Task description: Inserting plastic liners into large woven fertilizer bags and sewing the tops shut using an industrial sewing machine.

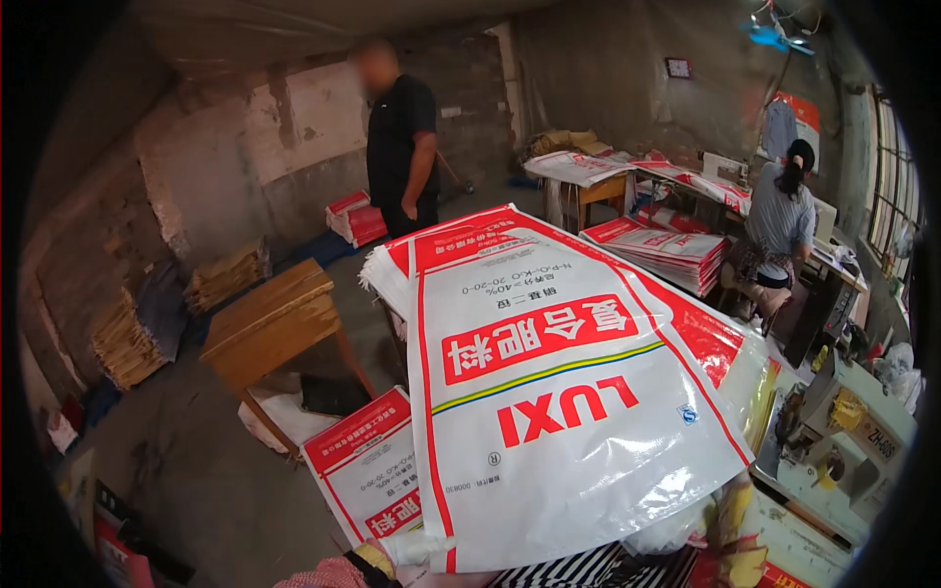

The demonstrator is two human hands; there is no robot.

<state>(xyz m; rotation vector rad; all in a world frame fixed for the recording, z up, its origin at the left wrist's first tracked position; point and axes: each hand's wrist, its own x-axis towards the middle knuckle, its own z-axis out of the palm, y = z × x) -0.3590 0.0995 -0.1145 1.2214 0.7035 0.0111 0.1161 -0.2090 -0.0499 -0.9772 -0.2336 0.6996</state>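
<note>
A large white and red printed plastic sack lies flat and spread out in front of me, its near edge close to my body. At its near left corner is my left hand, in a pale covering below a red checked sleeve, closed on the sack's edge; the fingertips are partly hidden. By the near right edge, whitish crumpled material and yellowish cloth show, and I cannot make out my right hand among them. More sacks of the same kind are stacked under the far end.
Close on the right stands a sewing machine. A wooden table is at left, beside another printed sack. A person in black stands beyond; another sits at a machine, near a sack pile. Bundles line the left wall.
</note>
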